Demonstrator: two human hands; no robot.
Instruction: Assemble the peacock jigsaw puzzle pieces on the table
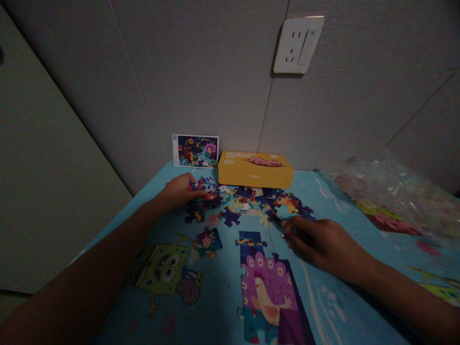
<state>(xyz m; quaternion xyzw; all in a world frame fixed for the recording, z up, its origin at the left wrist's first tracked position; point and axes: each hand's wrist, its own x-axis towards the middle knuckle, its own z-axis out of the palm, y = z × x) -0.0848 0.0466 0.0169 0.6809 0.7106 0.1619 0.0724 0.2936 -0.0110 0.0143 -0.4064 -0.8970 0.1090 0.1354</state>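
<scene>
The left hand (pixel 179 190) reaches to the far left of the blue patterned tablecloth (pixel 224 297), its thumb lying over colourful pieces at the left end of the puzzle pile (pixel 247 203); its fingers are partly spread and partly hidden, so I cannot tell whether they have hold of anything; the right hand (pixel 319 239) is at the right end of the same pile, thumb and forefinger drawn nearly together on the pale edge of a small puzzle piece (pixel 281 220), the other fingers curled.

Near the middle lies a joined puzzle section (pixel 268 297), showing a pink creature with a fan of eye-like spots; a dark blue piece with orange marks (pixel 251 242) sits at its far end; a loose dark piece (pixel 209 241) lies left of that, well apart from the section.

Behind the pile stands a yellow box (pixel 256 171); a picture card (pixel 197 151) leans upright just left of it, against the wall (pixel 201 72); a clear plastic bag (pixel 398 187) lies far right.
</scene>
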